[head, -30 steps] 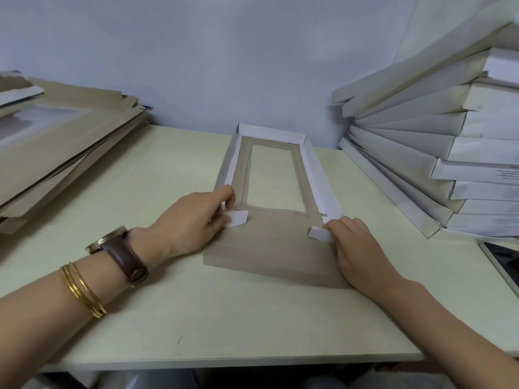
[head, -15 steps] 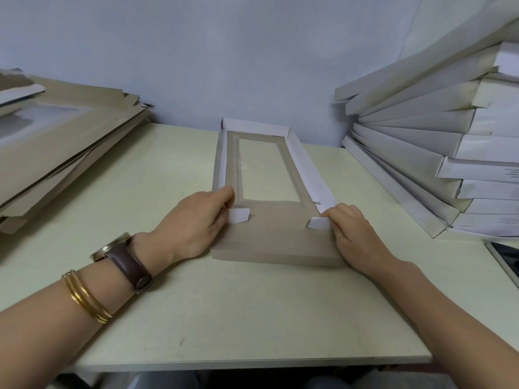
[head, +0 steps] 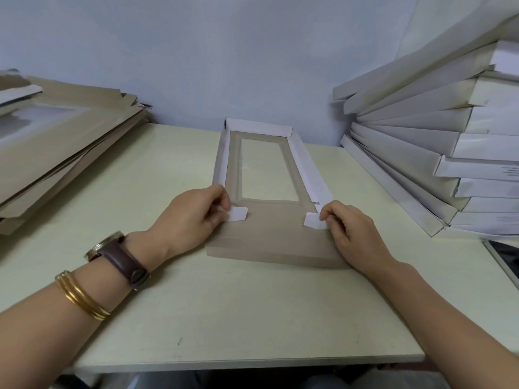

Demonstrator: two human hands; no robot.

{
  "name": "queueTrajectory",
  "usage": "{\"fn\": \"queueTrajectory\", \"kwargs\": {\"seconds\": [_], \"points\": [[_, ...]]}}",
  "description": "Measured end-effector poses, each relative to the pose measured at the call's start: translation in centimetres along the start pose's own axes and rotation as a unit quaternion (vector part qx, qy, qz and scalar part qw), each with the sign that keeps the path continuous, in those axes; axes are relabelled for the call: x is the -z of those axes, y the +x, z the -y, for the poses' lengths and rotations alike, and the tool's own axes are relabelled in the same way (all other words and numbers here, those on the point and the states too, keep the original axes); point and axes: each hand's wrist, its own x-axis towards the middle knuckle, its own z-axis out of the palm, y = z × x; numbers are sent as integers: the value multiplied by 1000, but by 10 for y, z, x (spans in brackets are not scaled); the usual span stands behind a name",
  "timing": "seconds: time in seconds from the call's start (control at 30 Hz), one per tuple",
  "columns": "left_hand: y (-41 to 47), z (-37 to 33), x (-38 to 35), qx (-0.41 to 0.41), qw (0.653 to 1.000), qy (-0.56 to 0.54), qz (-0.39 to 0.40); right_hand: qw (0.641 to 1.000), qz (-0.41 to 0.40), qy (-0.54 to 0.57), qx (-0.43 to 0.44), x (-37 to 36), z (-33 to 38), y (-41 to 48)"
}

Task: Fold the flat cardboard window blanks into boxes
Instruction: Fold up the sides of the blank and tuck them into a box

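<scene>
The box (head: 269, 242) lies in the middle of the table (head: 224, 318). Its far wall and both long sides stand up, and the near flap is down toward the person. It is thin card: light, stiff across the panels, weak at the creases and round the window, so it is best taken at the corners and tabs. The left hand (head: 191, 217) pinches the left tab (head: 238, 214) and the right hand (head: 354, 234) pinches the right tab (head: 313, 220), both tabs turned inward. Whether they are fully creased is hard to tell. Blanks (head: 56, 141) are stacked at left, finished boxes (head: 449, 153) at right.
</scene>
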Motion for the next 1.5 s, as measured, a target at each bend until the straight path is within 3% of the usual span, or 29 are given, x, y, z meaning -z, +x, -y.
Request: {"fn": "queueTrajectory", "kwargs": {"seconds": [0.17,0.37,0.57,0.83,1.03,1.27,1.5], "points": [[-4,-6,13,39,995,-71,63,995,43,72,-46,4,2,-5],[-7,-12,22,31,988,-44,146,979,151,104,-92,15,5,-8],[-8,-5,18,27,988,-5,151,970,201,97,-99,18,4,-10],[-5,4,8,-2,996,-13,94,986,121,93,-63,13,-4,-7],[-2,4,8,-23,996,-50,74,978,71,185,-66,13,-8,-4],[2,6,7,-12,997,-38,59,987,42,147,-50,17,-7,1],[6,4,3,5,998,-60,12,978,-14,162,-135,12,-12,7]]}}
